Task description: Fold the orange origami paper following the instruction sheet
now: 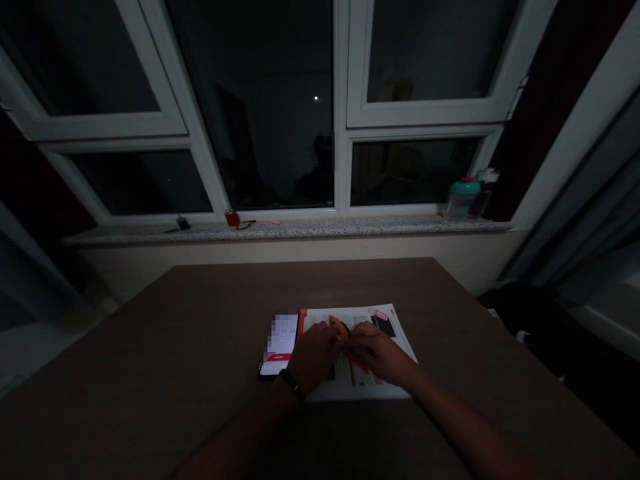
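Note:
My left hand, with a dark band on the wrist, and my right hand come together over a printed sheet. Between their bent fingers is a small orange-and-red object. Its pointed orange end shows beyond the fingertips and a red part shows below the right fingers; its kind is too dim to make out. Both hands are closed on it. Left of the sheet lies a lit phone, close to my left hand. A small pink item rests near the sheet's top right corner.
The brown table reaches to the wall under the window. On the speckled sill stand a small red jar, a small dark item and a teal-lidded bottle beside another clear bottle. Curtains hang at both sides.

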### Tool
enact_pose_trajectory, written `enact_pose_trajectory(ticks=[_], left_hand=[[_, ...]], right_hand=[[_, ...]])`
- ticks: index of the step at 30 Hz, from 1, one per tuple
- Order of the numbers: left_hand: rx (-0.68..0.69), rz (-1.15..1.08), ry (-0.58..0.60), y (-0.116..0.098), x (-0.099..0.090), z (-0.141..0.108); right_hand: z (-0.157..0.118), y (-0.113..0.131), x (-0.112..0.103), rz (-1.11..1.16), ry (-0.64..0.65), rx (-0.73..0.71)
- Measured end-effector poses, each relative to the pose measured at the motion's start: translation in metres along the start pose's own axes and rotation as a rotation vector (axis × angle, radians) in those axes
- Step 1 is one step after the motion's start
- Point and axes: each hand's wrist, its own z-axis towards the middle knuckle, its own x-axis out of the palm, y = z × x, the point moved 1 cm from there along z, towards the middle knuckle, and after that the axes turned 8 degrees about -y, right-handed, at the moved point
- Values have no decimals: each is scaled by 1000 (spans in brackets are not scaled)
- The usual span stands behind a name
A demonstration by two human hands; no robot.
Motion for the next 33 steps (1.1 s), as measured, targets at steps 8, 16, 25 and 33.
enact_pose_trajectory(ticks=[8,16,25,33], left_hand=[[-57,42,-66,9,4,1],[-24,13,-32,8,4,3],[12,3,-11,9,8,5],[54,-153,-31,1,2,8]], right_hand=[[-1,-1,3,53,-8,5],[2,-12,10,-10,-175,197],[2,-21,11,-112,-222,238],[6,-21,13,71,-261,323]])
